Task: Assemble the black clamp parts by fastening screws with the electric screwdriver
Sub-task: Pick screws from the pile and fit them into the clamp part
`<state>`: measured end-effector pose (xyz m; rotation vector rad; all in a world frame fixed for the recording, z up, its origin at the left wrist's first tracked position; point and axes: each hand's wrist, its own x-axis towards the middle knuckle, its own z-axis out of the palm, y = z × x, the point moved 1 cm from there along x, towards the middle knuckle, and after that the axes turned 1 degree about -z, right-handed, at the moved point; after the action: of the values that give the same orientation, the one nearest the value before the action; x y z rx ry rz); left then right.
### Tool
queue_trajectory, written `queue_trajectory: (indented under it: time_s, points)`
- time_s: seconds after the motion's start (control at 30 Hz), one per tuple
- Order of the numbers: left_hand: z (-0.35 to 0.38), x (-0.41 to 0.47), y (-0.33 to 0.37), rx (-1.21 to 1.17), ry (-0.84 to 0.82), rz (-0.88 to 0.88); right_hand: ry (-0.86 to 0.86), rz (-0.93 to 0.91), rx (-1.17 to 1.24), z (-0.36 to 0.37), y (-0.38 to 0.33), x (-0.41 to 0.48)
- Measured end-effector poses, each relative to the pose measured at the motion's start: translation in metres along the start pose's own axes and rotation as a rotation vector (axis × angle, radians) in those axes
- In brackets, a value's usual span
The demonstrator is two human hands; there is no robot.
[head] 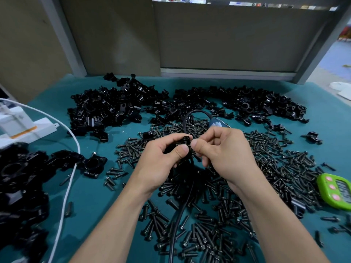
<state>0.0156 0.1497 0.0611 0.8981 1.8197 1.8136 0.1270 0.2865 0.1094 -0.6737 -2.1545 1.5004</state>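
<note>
My left hand (164,154) grips a black clamp part (183,142) over the middle of the table, thumb pressed on its front. My right hand (220,149) is just right of it, thumb and forefinger pinched together against the part's side; whether a screw sits between them is hidden. Beyond my right hand lies the electric screwdriver (216,123), blue-bodied, its black cable (178,215) looping round and running toward me between my forearms. Loose black screws (266,168) cover the cloth below and to the right of both hands.
Heaps of black clamp parts lie at the back left (106,109), back right (262,103) and near left (20,186). A white cable (66,186) crosses the green cloth on the left from a white device (20,126). A green timer (336,188) sits at the right edge.
</note>
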Motion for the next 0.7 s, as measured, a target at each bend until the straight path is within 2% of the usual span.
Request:
queue_trajectory:
  time_s: [0.17, 0.37, 0.53, 0.7]
  points:
    - [0.0021, -0.0006, 0.0020, -0.013, -0.019, 0.027, -0.017, 0.026, 0.188, 0.0018, 0.0021, 0.0010]
    - [0.0032, -0.0004, 0.0001, -0.038, -0.030, 0.013, 0.022, -0.076, 0.179, 0.0071, 0.0042, 0.0008]
    - [0.0043, 0.0005, -0.0002, -0.031, -0.066, -0.078, 0.032, -0.104, 0.232, 0.0089, 0.0041, 0.0016]
    - [0.0063, -0.0026, 0.0050, -0.101, -0.062, -0.031, 0.025, -0.119, 0.232, 0.0069, 0.0038, 0.0029]
